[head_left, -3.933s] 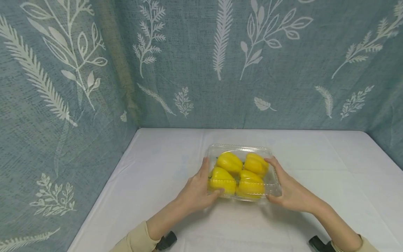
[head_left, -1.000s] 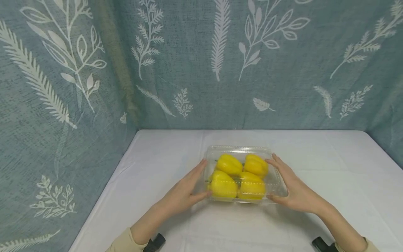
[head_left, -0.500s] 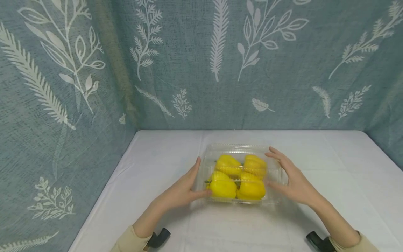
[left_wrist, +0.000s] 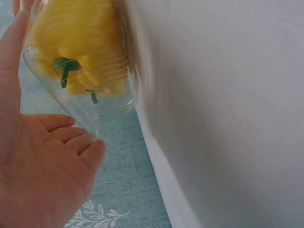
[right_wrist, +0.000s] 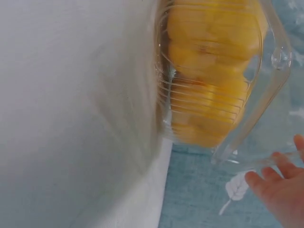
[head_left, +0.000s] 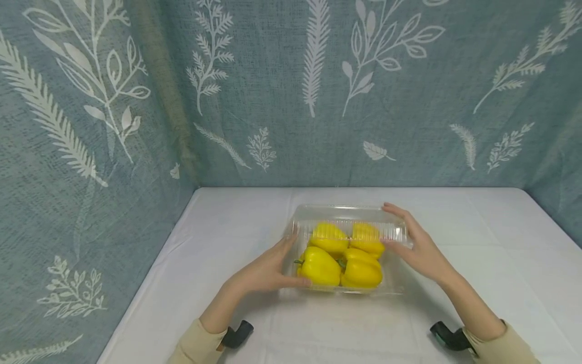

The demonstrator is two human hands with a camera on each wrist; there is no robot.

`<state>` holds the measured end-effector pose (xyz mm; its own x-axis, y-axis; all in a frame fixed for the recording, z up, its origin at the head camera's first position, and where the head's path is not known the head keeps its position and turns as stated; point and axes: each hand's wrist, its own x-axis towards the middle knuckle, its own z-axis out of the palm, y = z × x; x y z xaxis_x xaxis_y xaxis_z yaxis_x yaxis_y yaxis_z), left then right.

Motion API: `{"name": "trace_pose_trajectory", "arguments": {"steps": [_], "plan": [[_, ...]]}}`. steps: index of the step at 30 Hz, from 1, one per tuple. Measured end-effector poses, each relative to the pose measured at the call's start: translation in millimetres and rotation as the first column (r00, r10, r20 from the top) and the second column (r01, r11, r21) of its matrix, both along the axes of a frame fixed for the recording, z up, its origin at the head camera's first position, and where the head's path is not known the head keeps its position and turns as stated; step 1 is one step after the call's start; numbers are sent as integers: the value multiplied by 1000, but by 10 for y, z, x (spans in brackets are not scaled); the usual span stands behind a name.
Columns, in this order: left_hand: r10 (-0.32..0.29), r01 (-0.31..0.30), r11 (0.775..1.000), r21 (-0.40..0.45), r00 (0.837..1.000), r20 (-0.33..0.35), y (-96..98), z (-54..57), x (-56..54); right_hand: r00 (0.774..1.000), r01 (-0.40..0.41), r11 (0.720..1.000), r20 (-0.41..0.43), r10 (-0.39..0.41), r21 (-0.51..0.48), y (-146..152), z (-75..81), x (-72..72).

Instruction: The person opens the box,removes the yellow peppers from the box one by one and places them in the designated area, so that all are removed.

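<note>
"Bench [head_left: 482, 288] surface: what is recorded?"

"White cloth throughout, with faint fold lines and rounded far corners. Soft shadows fall on the near side of the container [head_left: 393, 289]."

"And the room?"

"Blue-green curtain [head_left: 414, 121] behind and at both sides, printed with white leafy sprigs and feathery fronds. A browner strip [head_left: 165, 91] runs down toward the back left corner of the bench."

"Position of the container?"

"On the bench, near the middle of its width. Clear plastic, with four yellow peppers [head_left: 320, 267] inside, two by two. The lid [head_left: 338, 212] is tilted, its near edge raised off the front rim."

"State of each hand?"

"Left hand [head_left: 265, 270]: thumb and fingers spread apart, spanning the container's left end, thumb at the front rim. Right hand [head_left: 420, 253]: thumb and fingers also apart, at the lid's right end. Beige sleeves [head_left: 197, 345] cover both forearms partway."
</note>
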<state>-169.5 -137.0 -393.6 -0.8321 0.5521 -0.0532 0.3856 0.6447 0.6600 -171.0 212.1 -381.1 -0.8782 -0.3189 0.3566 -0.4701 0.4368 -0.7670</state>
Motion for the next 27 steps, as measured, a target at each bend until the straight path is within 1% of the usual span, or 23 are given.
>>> {"name": "trace_pose_trajectory", "arguments": {"steps": [4, 6, 8, 11, 13, 14, 15, 17, 19, 20, 21, 22, 23, 27], "plan": [[5, -6, 999, -36, 1000, -16, 14, 3, -22, 1000, 3, 1000, 29, -2, -28, -11, -1, -53], [3, -4, 999, -49, 1000, -26, 19, 0, -33, 1000, 4, 999, 30, -3, -40, 6, -60, -119], [-2, 0, 998, -63, 1000, -30, 21, 0, -41, 1000, 4, 999, 23, -3, -48, 56, -193, -242], [-6, 4, 998, -67, 999, -38, 25, -3, -51, 1000, 7, 998, -17, -8, -64, 142, -424, -467], [-6, 3, 997, -72, 999, -43, 27, 0, -53, 999, 19, 997, -29, -22, -71, 193, -558, -612], [-4, 0, 997, -75, 999, -47, 29, -2, -56, 999, 26, 997, -28, -29, -78, 202, -589, -659], [-2, -2, 997, -76, 999, -52, 30, -2, -57, 1000, 8, 993, -20, -10, -114, 195, -563, -645], [2, -6, 996, -83, 998, -57, 31, -3, -57, 998, 58, 990, 32, -55, -125, 215, -616, -713], [3, -8, 996, -85, 998, -55, 31, -10, -61, 992, 112, 986, 78, -103, -125, 219, -638, -762], [3, -7, 996, -84, 999, -51, 32, -15, -63, 988, 132, 982, 94, -120, -132, 220, -646, -785], [3, -7, 997, -83, 999, -47, 31, -17, -62, 988, 129, 979, 107, -113, -156, 209, -617, -785], [2, -6, 997, -83, 999, -40, 32, -17, -61, 984, 158, 979, 102, -145, -131, 227, -685, -870], [1, -4, 997, -80, 999, -36, 34, -17, -59, 986, 155, 979, 87, -144, -135, 222, -687, -895], [0, -1, 997, -80, 1000, -17, 41, -13, -42, 994, 105, 975, 35, -100, -196, 199, -689, -966]]}}
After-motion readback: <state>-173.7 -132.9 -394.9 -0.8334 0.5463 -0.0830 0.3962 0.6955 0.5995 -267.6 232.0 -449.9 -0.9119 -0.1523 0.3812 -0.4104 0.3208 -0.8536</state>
